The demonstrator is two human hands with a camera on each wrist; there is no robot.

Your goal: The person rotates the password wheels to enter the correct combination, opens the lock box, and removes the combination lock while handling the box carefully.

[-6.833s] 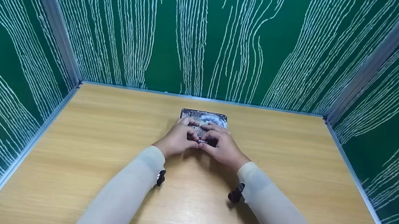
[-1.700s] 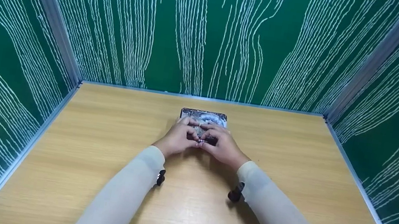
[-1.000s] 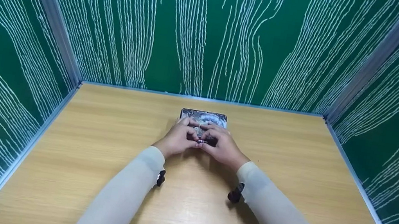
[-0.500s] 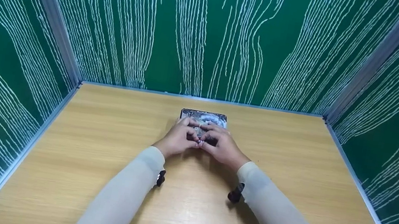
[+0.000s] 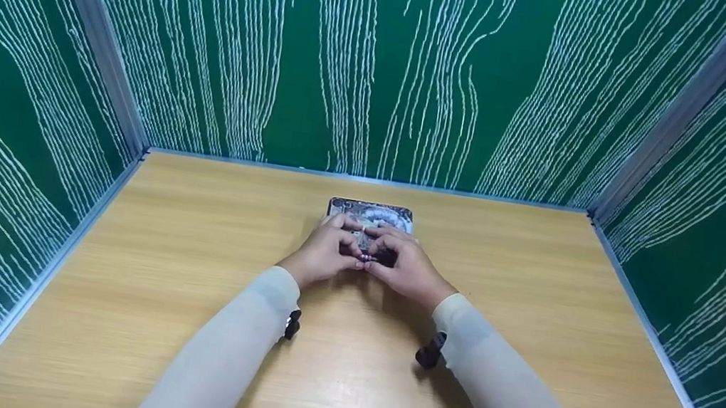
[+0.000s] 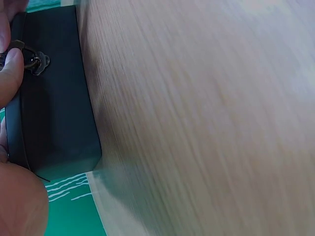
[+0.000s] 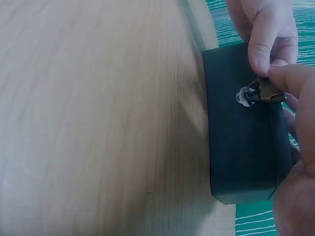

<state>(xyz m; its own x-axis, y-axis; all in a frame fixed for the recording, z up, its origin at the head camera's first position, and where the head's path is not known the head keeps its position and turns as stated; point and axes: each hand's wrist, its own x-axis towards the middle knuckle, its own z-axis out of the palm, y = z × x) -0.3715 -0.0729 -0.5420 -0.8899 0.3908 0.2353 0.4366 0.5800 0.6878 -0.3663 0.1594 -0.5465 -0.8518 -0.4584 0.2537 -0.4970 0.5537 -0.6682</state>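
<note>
A small dark box [image 7: 246, 142] with a grey-and-white patterned lid [image 5: 376, 214] stands on the table near its back edge. From a metal hasp [image 7: 244, 97] on its front hangs a bronze-coloured padlock [image 7: 270, 92], lifted toward the lid side. In the head view the padlock shows a row of small light and dark bands. My left hand [image 5: 329, 251] pinches one end of it with thumb and finger. At the other end my right hand [image 5: 409, 268] does the same. Other fingers of both hands lie over the lid, partly hiding it.
The wooden table [image 5: 338, 373] spreads out in front of and around the box. Green walls [image 5: 323, 83] with white wavy lines enclose it at the back and both sides. Dark wrist cameras [image 5: 428, 352] hang below the sleeves.
Arms and box keep their places. Only the fingertips shift slightly at the padlock; its banded row, mostly covered half a second ago, shows more now.
</note>
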